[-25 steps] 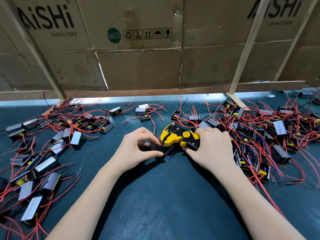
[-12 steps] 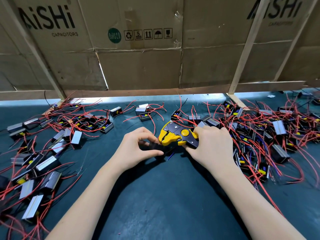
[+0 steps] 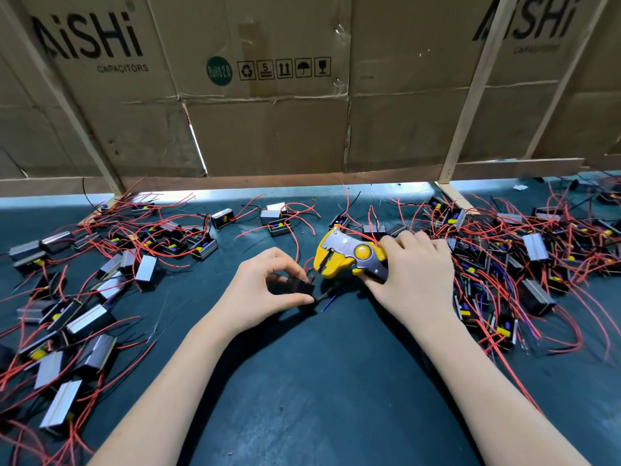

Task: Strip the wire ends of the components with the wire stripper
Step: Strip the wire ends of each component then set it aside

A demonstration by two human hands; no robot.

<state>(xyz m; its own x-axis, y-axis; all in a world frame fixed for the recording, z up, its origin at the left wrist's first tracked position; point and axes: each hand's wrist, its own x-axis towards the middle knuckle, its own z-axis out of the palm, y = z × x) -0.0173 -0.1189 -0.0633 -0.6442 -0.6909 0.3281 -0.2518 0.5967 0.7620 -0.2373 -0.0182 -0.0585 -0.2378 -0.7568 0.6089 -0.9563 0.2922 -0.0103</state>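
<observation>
At the centre of the frame, the left hand (image 3: 268, 290) pinches a small black component (image 3: 300, 284) between thumb and curled fingers, just above the dark counter (image 3: 319, 381). Right of it, the right hand (image 3: 415, 274) grips the handles of the yellow and grey wire stripper (image 3: 349, 256), whose head points left toward the component, close but seemingly not touching it. A short red wire (image 3: 307, 264) rises from the component toward the tool's mouth; whether its tip sits between the blades is too small to tell. A blue wire (image 3: 328, 302) and a dark lead trail below the thumb.

The main risk, as I judge it, is a bad bite: if the wire enters too deep or at an angle, the squeeze may cut strands or sever the lead instead of peeling insulation. The pinch on the component looks light, so the stripper's pull could tug it free. Loose neighbouring leads could also stray into the head and get nicked. Piles of components (image 3: 100, 280) with red wires lie at left and at right (image 3: 537, 257), near enough for the forearms to snag a wire and drag pieces about.
</observation>
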